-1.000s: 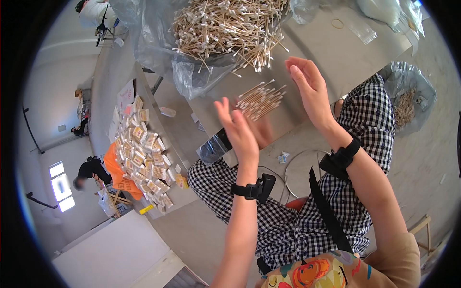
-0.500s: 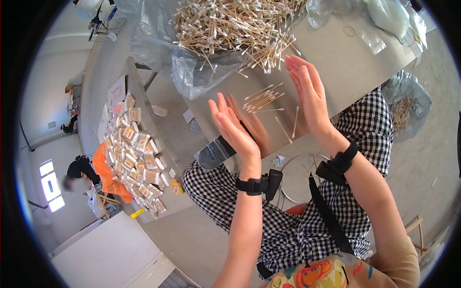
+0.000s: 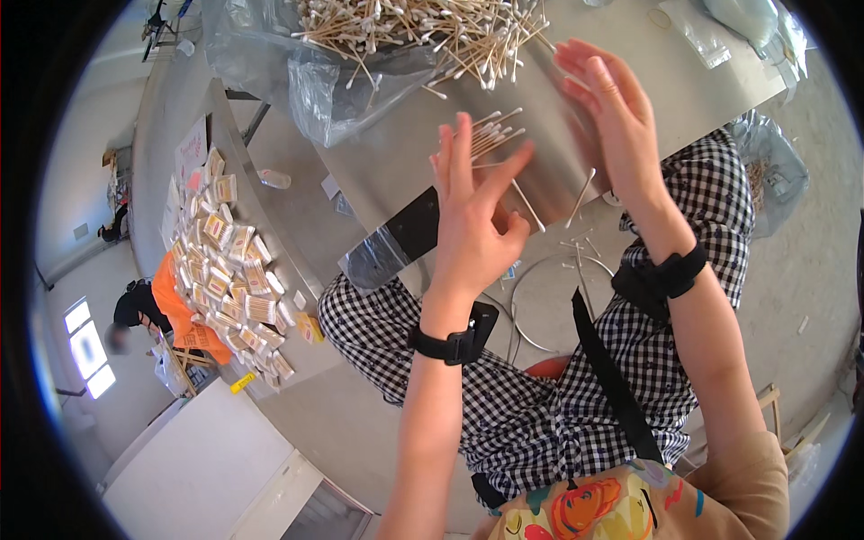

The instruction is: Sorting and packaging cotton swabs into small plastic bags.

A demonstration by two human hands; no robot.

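My left hand (image 3: 477, 225) is held palm down over the near edge of the metal table (image 3: 549, 117), its fingers spread. It partly covers a small group of cotton swabs (image 3: 493, 137) lying roughly side by side. Whether its fingertips touch them I cannot tell. To the right, my right hand (image 3: 621, 121) has its fingers stretched out, slightly blurred, and holds nothing. Between the hands, a loose cotton swab (image 3: 528, 207) and another swab (image 3: 581, 198) lie at the table edge. Beyond them is a big heap of cotton swabs (image 3: 432, 36) on a clear plastic bag (image 3: 333, 99).
On a side table at left lies a pile of small packs of swabs (image 3: 225, 270) beside an orange bag (image 3: 180, 315). A clear-bag-lined bin (image 3: 778, 180) stands at right. Small clear bags (image 3: 706, 40) rest at the far right of the table. A person (image 3: 139, 306) is in the left background.
My left hand has turned from an upright, sideways palm to back-up, spreading its fingers near the small swab group. My right hand stays stretched out. The whole view has shifted slightly.
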